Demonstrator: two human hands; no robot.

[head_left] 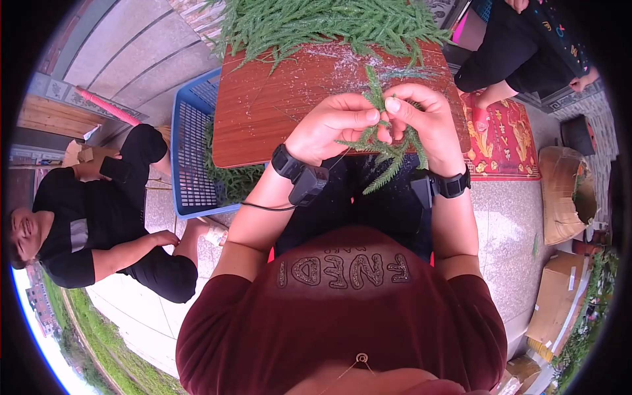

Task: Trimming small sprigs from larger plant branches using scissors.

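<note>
Between my two hands is a green artificial fern sprig (388,172), its feathery fronds spreading upward and down over the table's near edge. My left hand (341,122) pinches it from the left, thumb and fingertips together near the stem joint. From the right, my right hand (424,118) closes thumb and forefinger on the same joint; what exactly the fingertips press is too small to tell. Beyond them, a thick heap of similar green sprigs (329,23) covers the far part of the brown wooden table (253,108).
A blue plastic basket (191,207) holding more greenery stands left of the table. One person (99,217) sits at left with a phone; another (513,49) is at far right. A red patterned mat (503,141) and cardboard boxes (559,289) lie along the right.
</note>
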